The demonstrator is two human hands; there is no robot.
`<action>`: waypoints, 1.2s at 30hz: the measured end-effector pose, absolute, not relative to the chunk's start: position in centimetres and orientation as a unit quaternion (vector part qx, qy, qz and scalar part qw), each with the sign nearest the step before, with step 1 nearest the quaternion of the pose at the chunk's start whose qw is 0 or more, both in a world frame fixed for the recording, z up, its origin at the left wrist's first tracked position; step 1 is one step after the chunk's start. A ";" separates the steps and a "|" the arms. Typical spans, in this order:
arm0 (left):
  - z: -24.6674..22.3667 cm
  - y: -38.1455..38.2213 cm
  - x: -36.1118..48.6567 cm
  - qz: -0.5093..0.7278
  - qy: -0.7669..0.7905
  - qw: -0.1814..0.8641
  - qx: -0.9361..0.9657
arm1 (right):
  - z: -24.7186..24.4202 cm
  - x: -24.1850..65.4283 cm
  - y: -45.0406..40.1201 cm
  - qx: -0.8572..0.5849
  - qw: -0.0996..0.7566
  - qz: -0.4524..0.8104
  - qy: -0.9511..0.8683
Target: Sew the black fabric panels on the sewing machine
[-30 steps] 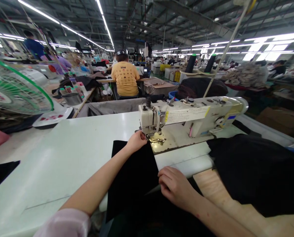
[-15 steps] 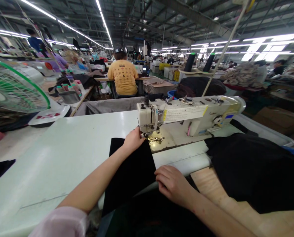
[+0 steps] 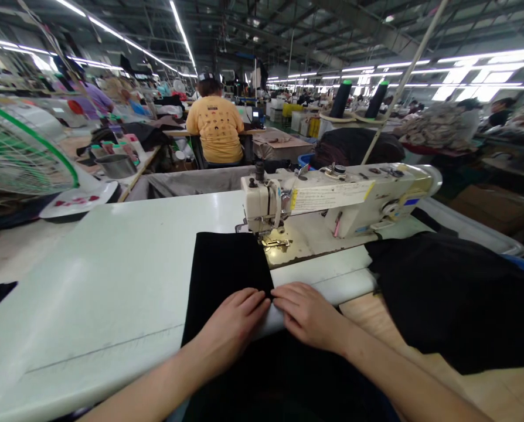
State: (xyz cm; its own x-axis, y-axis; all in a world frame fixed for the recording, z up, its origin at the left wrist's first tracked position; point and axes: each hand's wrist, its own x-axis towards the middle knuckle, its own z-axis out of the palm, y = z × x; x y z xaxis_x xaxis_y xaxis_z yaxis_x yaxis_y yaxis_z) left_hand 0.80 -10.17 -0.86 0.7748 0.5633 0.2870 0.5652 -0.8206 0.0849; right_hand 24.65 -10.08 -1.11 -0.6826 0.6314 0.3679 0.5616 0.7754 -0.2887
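A black fabric piece (image 3: 224,266) lies on the pale table, its far right corner at the needle area of the sewing machine (image 3: 327,196). My left hand (image 3: 240,316) rests on the fabric near the table's front edge, its fingers closed at the right edge of the cloth. Fingertip to fingertip with it, my right hand (image 3: 308,313) pinches that same edge from the right. The fingertips partly hide the cloth between them. Toward me, the fabric's lower part hangs out of clear sight among other dark cloth.
More black fabric (image 3: 455,299) is heaped on a wooden board (image 3: 389,328) at right. A green-rimmed fan (image 3: 29,146) stands at left. Dark thread cones (image 3: 341,99) rise behind the machine. Ahead, a person in a yellow shirt (image 3: 215,129) sits with their back to me.
My left hand has come back from beside the needle to the fabric's near right edge, meeting my right hand. The right hand stays nearly in place. The view has shifted slightly.
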 end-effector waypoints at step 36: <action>-1.2 -0.1 -1.6 -0.171 -0.471 -0.041 -0.865 | -1.4 21.5 -5.2 -0.414 0.263 -0.009 -0.871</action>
State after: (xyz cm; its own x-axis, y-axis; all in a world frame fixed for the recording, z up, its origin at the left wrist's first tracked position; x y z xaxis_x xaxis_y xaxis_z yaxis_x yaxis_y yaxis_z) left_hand -1.64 -0.07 -1.17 0.4991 0.8277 0.2567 0.7999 -0.5539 0.2309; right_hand 21.48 -5.22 -1.41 -0.5186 0.7173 0.4652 0.7267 0.6565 -0.2022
